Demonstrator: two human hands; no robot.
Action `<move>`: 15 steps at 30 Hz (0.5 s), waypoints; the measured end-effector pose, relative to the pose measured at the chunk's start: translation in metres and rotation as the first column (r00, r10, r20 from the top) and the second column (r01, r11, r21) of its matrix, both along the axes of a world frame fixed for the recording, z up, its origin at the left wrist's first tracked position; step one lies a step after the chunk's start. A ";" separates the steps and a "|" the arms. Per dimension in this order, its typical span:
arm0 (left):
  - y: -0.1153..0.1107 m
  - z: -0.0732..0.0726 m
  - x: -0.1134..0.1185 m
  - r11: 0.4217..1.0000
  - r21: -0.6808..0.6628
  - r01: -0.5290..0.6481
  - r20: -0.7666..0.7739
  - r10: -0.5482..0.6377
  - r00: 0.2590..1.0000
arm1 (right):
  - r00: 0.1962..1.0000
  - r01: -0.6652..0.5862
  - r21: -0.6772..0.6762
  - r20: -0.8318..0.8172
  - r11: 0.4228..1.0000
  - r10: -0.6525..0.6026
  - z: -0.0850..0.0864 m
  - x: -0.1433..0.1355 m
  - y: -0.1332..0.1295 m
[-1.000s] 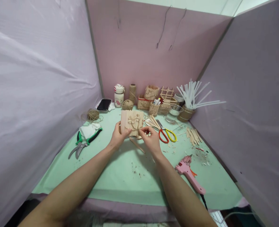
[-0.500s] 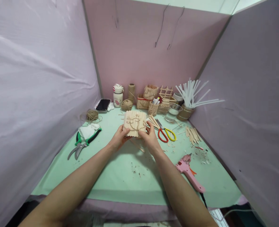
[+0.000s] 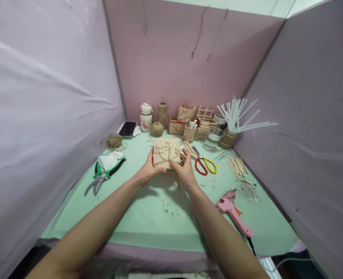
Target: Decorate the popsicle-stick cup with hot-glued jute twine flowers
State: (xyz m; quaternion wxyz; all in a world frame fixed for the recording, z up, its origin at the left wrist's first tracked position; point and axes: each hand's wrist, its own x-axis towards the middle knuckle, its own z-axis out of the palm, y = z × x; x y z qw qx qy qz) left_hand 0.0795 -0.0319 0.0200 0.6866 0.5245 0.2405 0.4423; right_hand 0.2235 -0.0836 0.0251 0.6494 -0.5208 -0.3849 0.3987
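Wooden stick panel (image 3: 166, 152) is gripped at its lower corners by the left hand (image 3: 148, 172) and right hand (image 3: 184, 173), just left of the scissors (image 3: 203, 162).

Green table (image 3: 148, 217), pink glue gun (image 3: 232, 211), scissors (image 3: 205, 164), pliers (image 3: 103, 176)

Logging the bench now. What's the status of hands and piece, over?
Left hand and right hand both grip stick panel. Panel off the table. Scissors lie just right.
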 end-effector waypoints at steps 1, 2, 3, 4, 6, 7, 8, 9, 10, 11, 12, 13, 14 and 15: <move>0.000 -0.001 0.000 1.000 -0.006 0.004 -0.004 -0.004 1.000 | 1.000 -0.002 -0.002 -0.002 1.000 0.002 0.000 0.000 0.000; 0.000 -0.001 0.001 1.000 -0.021 -0.003 -0.011 0.002 1.000 | 1.000 -0.004 -0.003 0.000 1.000 0.004 0.000 0.000 0.000; 0.000 -0.002 0.002 0.999 -0.040 -0.021 -0.016 0.021 1.000 | 1.000 -0.003 -0.002 0.006 1.000 0.003 -0.001 0.000 0.000; -0.001 -0.002 0.004 0.997 -0.056 -0.053 -0.016 0.052 0.999 | 1.000 0.001 0.000 0.014 1.000 -0.001 -0.001 -0.001 0.000; -0.003 -0.002 0.006 0.990 -0.097 -0.105 -0.003 0.105 0.994 | 0.999 0.014 0.003 0.034 1.000 -0.014 -0.003 -0.002 0.000; -0.003 -0.002 0.007 0.986 -0.120 -0.117 0.004 0.118 0.993 | 0.999 0.017 0.005 0.044 1.000 -0.018 -0.003 -0.002 0.000; -0.004 -0.001 0.008 0.982 -0.139 -0.125 0.008 0.127 0.992 | 0.998 0.017 0.007 0.053 1.000 -0.017 -0.004 -0.003 0.000; -0.005 0.000 0.008 0.980 -0.151 -0.133 0.007 0.135 0.991 | 0.998 0.011 0.009 0.059 1.000 -0.012 -0.004 -0.003 0.000; -0.006 0.001 0.008 0.978 -0.156 -0.140 0.003 0.142 0.990 | 0.998 0.004 0.010 0.063 1.000 -0.005 -0.004 -0.003 -0.001; -0.006 0.002 0.008 0.976 -0.160 -0.147 -0.002 0.148 0.989 | 0.998 -0.004 0.010 0.063 1.000 0.003 -0.004 -0.003 -0.001; -0.007 0.003 0.008 0.975 -0.162 -0.153 -0.007 0.154 0.988 | 0.998 -0.011 0.011 0.058 1.000 0.011 -0.004 -0.003 -0.002; -0.007 0.004 0.007 0.974 -0.163 -0.160 -0.010 0.161 0.987 | 0.998 -0.016 0.013 0.053 1.000 0.016 -0.003 -0.003 -0.002; -0.007 0.004 0.007 0.972 -0.164 -0.166 -0.013 0.166 0.986 | 0.999 -0.020 0.015 0.048 1.000 0.020 -0.003 -0.003 -0.003; -0.007 0.005 0.007 0.971 -0.167 -0.169 -0.016 0.168 0.986 | 0.999 -0.023 0.017 0.046 1.000 0.023 -0.003 -0.003 -0.003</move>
